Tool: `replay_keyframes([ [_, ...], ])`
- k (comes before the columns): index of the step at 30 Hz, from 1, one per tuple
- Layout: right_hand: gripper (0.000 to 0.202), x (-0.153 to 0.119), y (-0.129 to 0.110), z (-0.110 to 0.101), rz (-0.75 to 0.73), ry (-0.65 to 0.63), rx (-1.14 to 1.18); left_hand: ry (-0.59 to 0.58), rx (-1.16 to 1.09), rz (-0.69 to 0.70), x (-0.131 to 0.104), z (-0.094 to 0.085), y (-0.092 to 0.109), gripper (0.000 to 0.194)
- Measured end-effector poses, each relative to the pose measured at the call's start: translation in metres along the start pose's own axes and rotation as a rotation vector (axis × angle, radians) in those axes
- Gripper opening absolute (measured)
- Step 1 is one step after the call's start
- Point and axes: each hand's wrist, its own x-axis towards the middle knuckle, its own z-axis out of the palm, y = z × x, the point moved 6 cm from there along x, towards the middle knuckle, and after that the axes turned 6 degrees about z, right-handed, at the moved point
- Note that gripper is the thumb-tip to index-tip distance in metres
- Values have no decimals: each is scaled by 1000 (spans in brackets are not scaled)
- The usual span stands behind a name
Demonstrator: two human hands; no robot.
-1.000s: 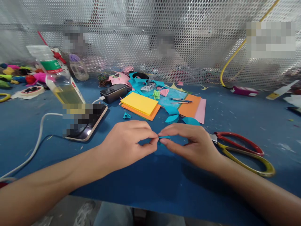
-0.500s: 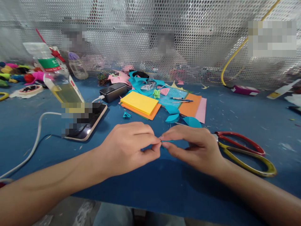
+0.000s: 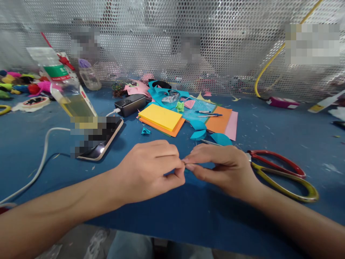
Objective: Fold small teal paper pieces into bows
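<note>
My left hand (image 3: 155, 171) and my right hand (image 3: 219, 163) meet fingertip to fingertip above the front of the table. Each has thumb and forefinger closed in a pinch. Between them is a small piece of blue paper (image 3: 188, 168), mostly covered by the fingers, so its shape cannot be made out. Just beyond my right hand lie several cut blue paper petals (image 3: 198, 135). Scissors (image 3: 283, 176) with one red and one yellow handle lie right of that hand, their blades partly hidden behind it. A small folded blue paper piece (image 3: 146, 131) rests beyond my left hand.
Yellow and orange paper sheets (image 3: 161, 117) lie mid-table, pens (image 3: 210, 115) to their right. At left are a phone (image 3: 107, 140) with a white cable (image 3: 44, 162), a bottle of yellowish liquid (image 3: 74, 100) and a black box (image 3: 130, 104). Perforated metal sheet (image 3: 221, 39) closes the back.
Both hands stay nearly in place, pinched together. The blue sliver that showed between my right fingers is now almost covered. The view has shifted very slightly.
</note>
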Motion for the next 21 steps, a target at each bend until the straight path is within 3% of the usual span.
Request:
replay_keyframes([
  [7,20,-1,3,-4,75,44,-38,76,113,53,0,-7,0,9],
  [13,18,0,1,-4,56,78,34,33,246,131,-3,-6,3,7],
  [21,18,2,-1,-7,45,89,3,66,253,132,-1,-8,3,7],
])
